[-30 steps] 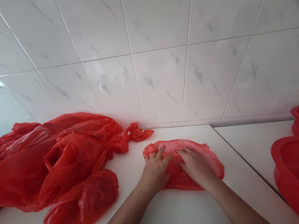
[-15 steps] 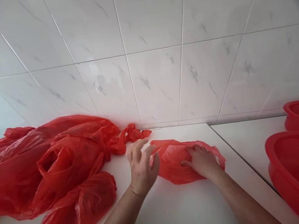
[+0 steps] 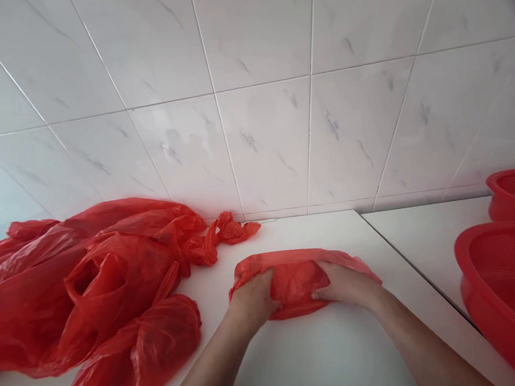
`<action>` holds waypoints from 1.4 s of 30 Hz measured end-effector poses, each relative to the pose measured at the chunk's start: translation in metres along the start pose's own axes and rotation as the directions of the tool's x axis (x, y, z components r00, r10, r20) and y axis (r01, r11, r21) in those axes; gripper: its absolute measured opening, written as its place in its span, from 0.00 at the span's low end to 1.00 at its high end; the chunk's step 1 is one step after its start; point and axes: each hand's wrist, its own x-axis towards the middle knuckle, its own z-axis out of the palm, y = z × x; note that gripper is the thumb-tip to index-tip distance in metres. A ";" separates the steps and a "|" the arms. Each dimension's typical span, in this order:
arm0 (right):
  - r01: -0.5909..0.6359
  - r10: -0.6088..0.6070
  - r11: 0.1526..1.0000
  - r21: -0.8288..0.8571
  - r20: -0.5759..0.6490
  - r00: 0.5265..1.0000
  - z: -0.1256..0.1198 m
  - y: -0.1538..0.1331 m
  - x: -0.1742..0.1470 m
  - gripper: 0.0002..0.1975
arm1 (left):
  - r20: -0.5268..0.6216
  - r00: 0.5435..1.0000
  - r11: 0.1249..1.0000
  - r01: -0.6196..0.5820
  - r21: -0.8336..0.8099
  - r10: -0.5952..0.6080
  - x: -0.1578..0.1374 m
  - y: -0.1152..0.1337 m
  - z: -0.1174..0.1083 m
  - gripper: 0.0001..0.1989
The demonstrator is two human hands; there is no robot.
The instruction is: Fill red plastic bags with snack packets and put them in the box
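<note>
A red plastic bag [image 3: 296, 281] lies bunched into a low, wide bundle on the white tabletop [image 3: 319, 363]. My left hand [image 3: 255, 297] grips its left end, with the thumb at the near side and the fingers partly covered by the thin film. At the other end, my right hand [image 3: 346, 283] clasps the bag the same way, its fingertips hidden under the upper fold. Both thumbs point inward, with a stretch of red film between them. Whether anything is inside the bag I cannot tell.
A large heap of crumpled red plastic bags [image 3: 124, 272] covers the left of the table, a twisted end lying near the wall. Two red plastic baskets [image 3: 475, 239] stand at the right, beyond a seam between tabletops. A tiled wall [image 3: 271, 143] rises behind.
My left hand has come down from above the bag onto its left end. The bag is now gathered narrower from front to back, its left end further left, and my right hand grips rather than rests on it.
</note>
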 end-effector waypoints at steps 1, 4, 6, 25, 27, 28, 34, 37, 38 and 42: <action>0.010 -0.011 1.000 0.026 0.020 1.000 -0.002 0.002 -0.001 0.23 | 0.028 0.999 1.000 0.024 0.010 -0.024 0.000 -0.004 -0.004 0.22; 0.035 -0.035 0.999 0.026 0.021 0.999 -0.007 0.002 -0.003 0.23 | 0.092 0.993 0.997 0.070 0.032 -0.073 -0.001 -0.003 -0.012 0.28; 0.021 -0.020 0.999 -0.032 0.030 0.999 -0.010 -0.004 -0.007 0.22 | 0.114 0.990 0.996 0.084 0.034 -0.087 -0.003 0.004 -0.017 0.31; 0.336 -0.423 0.902 -0.271 -0.396 0.815 -0.005 -0.023 -0.003 0.19 | -0.034 0.987 0.859 -0.117 0.498 0.155 0.004 0.024 -0.028 0.23; 0.300 -0.356 0.926 -0.231 -0.265 0.896 0.002 -0.010 0.006 0.18 | -0.027 0.999 0.870 -0.026 0.493 0.045 0.005 0.014 -0.025 0.25; 0.262 -0.301 0.945 -0.197 -0.209 0.930 0.005 -0.006 0.009 0.18 | -0.026 0.999 0.877 0.034 0.480 -0.024 0.006 0.007 -0.022 0.25; 0.022 -0.005 0.959 0.283 -0.061 0.998 0.002 0.007 0.014 0.14 | -0.038 0.975 0.893 0.215 0.395 -0.218 0.015 -0.023 -0.018 0.08; -0.042 -0.008 0.812 0.582 0.083 0.996 -0.008 0.015 0.011 0.14 | -0.050 0.962 0.901 0.270 0.340 -0.270 0.017 -0.028 -0.019 0.10; -0.069 -0.015 0.769 0.635 0.125 0.992 -0.011 0.019 0.011 0.15 | -0.057 0.956 0.904 0.290 0.314 -0.287 0.017 -0.028 -0.019 0.11; -0.151 0.108 0.754 0.639 0.106 0.988 -0.021 0.022 0.008 0.15 | -0.056 0.950 0.931 0.312 0.191 -0.307 0.017 -0.025 -0.012 0.13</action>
